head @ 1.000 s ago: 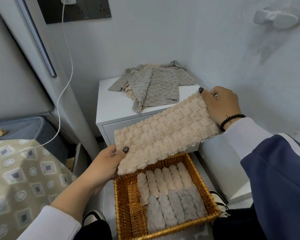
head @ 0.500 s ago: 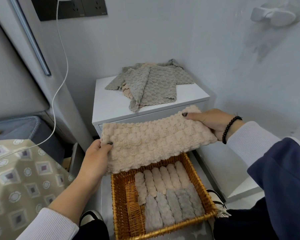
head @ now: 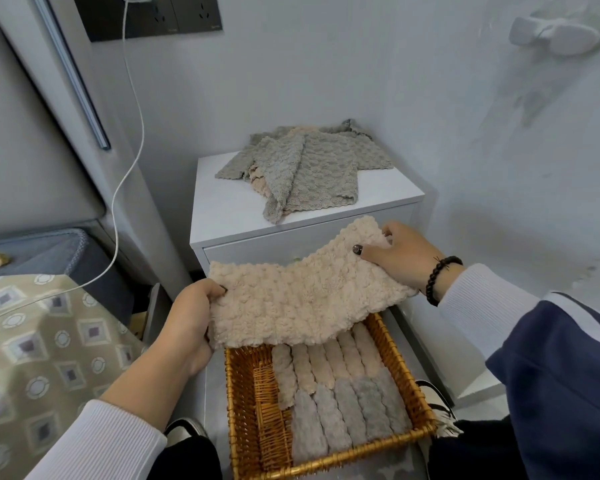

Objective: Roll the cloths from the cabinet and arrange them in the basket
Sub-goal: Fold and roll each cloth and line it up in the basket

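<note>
A beige cloth (head: 302, 296), fluffy, looks light and limp, sagging between its pinched ends just above the basket (head: 246, 403). The left hand (head: 191, 317) grips one end, the right hand (head: 400, 256) the other; the ends suit rolling. No readable writing shows.

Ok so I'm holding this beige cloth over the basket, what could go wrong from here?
The beige cloth hangs in the air between your left hand and right hand, so rolling it unsupported may come out loose or lopsided. The free slot in the wicker basket is the narrow left strip; a fat roll might not fit or could nudge the rolled cloths out of line.
</note>
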A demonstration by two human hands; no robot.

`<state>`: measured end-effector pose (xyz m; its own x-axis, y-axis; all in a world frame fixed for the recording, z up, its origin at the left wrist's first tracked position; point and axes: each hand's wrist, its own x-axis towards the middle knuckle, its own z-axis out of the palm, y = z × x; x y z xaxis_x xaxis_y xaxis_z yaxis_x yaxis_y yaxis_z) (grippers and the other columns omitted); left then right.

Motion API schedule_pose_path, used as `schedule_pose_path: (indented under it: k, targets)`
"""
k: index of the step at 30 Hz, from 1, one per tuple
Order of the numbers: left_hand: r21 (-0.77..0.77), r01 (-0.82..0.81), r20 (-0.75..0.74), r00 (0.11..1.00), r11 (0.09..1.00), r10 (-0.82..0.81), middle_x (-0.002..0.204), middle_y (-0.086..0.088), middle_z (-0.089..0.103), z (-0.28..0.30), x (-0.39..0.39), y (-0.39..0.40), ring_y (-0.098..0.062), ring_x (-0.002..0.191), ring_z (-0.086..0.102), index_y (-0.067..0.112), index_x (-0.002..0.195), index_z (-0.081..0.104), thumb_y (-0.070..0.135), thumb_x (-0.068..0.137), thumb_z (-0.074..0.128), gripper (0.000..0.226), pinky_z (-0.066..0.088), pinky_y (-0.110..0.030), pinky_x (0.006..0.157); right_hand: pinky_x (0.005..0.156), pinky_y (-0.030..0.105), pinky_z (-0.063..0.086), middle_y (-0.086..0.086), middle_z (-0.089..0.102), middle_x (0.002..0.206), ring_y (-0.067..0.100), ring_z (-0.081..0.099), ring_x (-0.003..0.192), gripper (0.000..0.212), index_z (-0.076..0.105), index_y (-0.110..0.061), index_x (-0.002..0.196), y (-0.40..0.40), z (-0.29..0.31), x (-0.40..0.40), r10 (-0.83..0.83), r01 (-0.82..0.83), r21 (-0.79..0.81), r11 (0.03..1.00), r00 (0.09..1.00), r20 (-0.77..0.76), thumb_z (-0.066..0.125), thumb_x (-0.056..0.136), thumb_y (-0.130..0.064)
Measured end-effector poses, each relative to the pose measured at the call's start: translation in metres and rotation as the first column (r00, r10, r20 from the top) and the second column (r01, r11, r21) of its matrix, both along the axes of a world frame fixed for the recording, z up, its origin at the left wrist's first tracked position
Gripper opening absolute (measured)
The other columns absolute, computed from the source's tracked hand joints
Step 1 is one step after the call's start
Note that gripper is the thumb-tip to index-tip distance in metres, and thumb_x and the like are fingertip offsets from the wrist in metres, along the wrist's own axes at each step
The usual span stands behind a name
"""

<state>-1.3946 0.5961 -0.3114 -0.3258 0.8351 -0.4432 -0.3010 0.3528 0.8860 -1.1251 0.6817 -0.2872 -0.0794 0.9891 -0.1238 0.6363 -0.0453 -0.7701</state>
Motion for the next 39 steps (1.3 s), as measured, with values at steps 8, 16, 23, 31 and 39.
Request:
schedule_pose_path:
  k: [8, 16, 23, 31, 39]
  targets:
    - [0.036, 0.092, -0.227, 0.971, 0.995, -0.082, 0.095, -0.011, 0.068, 0.007, 0.011, 0.002, -0.027, 0.087, 0.067, 0.011, 0.091, 0.063, 0.008, 0.091, 0.047, 0.016, 0.050, -0.033, 0.064, 0.053, 0.008, 0.032, -0.022, 0.048, 0.091, -0.009, 0.045, 0.075, 0.033, 0.044, -0.029, 0.112, -0.017, 0.011, -0.018, 0.122, -0.127, 0.118, 0.985, 0.991, 0.054, 0.066, 0.087, -0.033]
    - [0.114, 0.280, -0.283, 0.929, 0.953, -0.239, 0.092, -0.001, 0.077, 0.014, 0.035, 0.000, -0.021, 0.088, 0.073, 0.021, 0.104, 0.069, 0.008, 0.095, 0.045, 0.028, 0.058, -0.039, 0.078, 0.054, 0.013, 0.033, -0.021, 0.043, 0.089, -0.006, 0.045, 0.077, 0.035, 0.042, -0.030, 0.110, -0.036, 0.019, -0.041, 0.192, -0.193, 0.144, 0.971, 0.981, 0.016, 0.067, 0.085, -0.032]
    - [0.149, 0.288, -0.262, 0.934, 0.946, -0.243, 0.102, -0.008, 0.075, 0.023, 0.050, 0.003, -0.025, 0.095, 0.072, 0.020, 0.113, 0.066, 0.009, 0.096, 0.045, 0.029, 0.058, -0.045, 0.081, 0.054, 0.013, 0.036, -0.016, 0.052, 0.095, -0.002, 0.051, 0.079, 0.033, 0.048, -0.028, 0.112, -0.043, 0.021, -0.058, 0.226, -0.214, 0.160, 0.963, 0.972, -0.058, 0.066, 0.084, -0.025]
    - [0.206, 0.276, -0.133, 0.959, 0.939, -0.252, 0.106, -0.011, 0.075, 0.029, 0.053, 0.001, -0.027, 0.100, 0.071, 0.011, 0.119, 0.064, 0.028, 0.100, 0.050, 0.029, 0.051, -0.052, 0.098, 0.067, 0.034, 0.057, -0.009, 0.063, 0.105, 0.015, 0.066, 0.074, 0.035, 0.054, -0.032, 0.108, -0.055, 0.023, -0.070, 0.265, -0.241, 0.110, 0.964, 0.879, -0.397, 0.067, 0.082, -0.013]
    - [0.225, 0.234, -0.050, 0.972, 0.946, -0.228, 0.108, -0.015, 0.073, 0.026, 0.046, -0.003, -0.033, 0.101, 0.070, 0.007, 0.121, 0.062, 0.025, 0.093, 0.063, 0.033, 0.054, -0.049, 0.092, 0.070, 0.031, 0.055, -0.004, 0.062, 0.114, 0.016, 0.068, 0.083, 0.052, 0.051, -0.024, 0.113, -0.058, 0.017, -0.066, 0.334, -0.382, 0.040, 0.923, 0.748, -0.574, 0.041, 0.087, 0.020]
